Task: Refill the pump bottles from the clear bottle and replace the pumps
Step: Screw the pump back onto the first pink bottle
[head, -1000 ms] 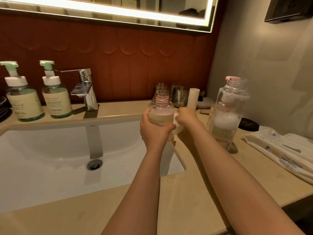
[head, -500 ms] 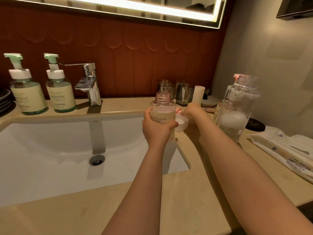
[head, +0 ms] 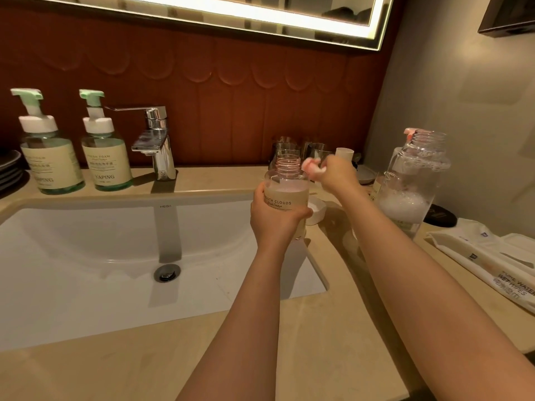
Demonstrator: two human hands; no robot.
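Observation:
My left hand (head: 275, 219) grips an uncapped pump bottle (head: 286, 195) with a pale label, holding it upright at the sink's right edge. My right hand (head: 337, 175) holds a pink and white pump (head: 311, 167) just right of the bottle's open neck; its white collar (head: 315, 209) hangs low behind the bottle. The large clear bottle (head: 409, 186), open and foamy inside, stands on the counter to the right. Two green-pump bottles (head: 50, 157) (head: 104, 153) with pumps on stand left of the tap.
The white sink (head: 86, 250) fills the left with a chrome tap (head: 157, 140) behind it. Glasses (head: 289, 150) and a white tube (head: 344, 153) stand at the back. A wet-wipes pack (head: 492, 264) lies at the right on the beige counter (head: 318, 328).
My right hand has lifted the pump off the counter, up beside the bottle's neck. My left hand kept hold of the bottle. The camera tilted slightly.

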